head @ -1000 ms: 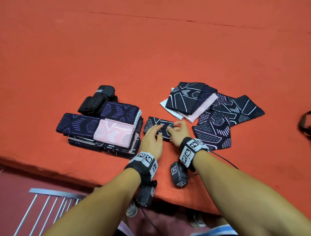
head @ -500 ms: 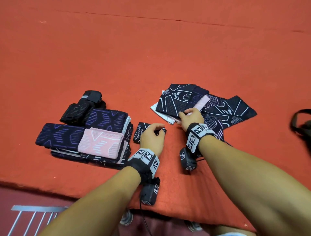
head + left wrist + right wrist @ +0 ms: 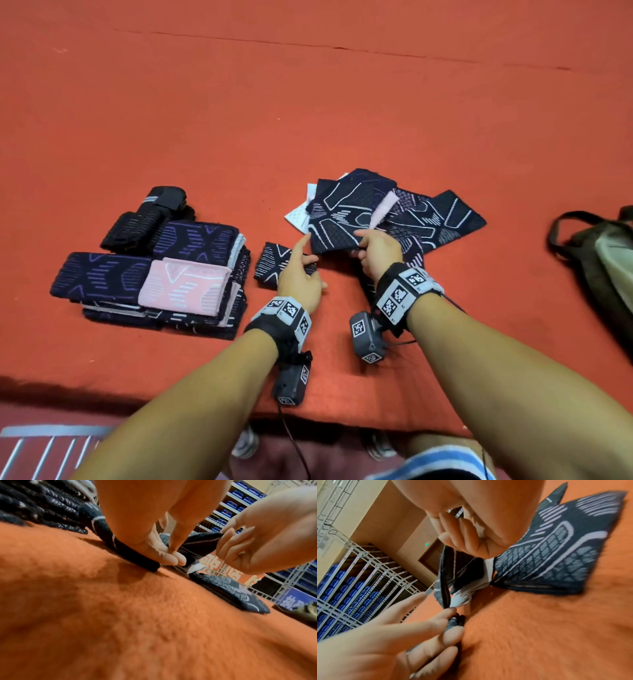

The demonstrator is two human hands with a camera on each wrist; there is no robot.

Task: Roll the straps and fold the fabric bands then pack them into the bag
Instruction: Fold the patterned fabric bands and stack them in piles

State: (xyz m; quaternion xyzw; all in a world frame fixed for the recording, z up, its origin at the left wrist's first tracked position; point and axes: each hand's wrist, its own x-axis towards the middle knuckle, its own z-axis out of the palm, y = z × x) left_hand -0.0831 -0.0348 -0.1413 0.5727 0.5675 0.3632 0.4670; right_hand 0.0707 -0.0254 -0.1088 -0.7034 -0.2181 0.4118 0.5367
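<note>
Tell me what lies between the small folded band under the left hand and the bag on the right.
The loose pile of unfolded bands and the right hand, which pinches its top band, lie between the folded band and the bag.

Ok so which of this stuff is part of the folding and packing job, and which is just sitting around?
Part of the job:
- dark patterned band, pinched by the right hand
- small folded band, under the left hand
- stack of folded bands
- rolled black straps
- loose unfolded bands
- bag

Just lying about:
- metal rack
</note>
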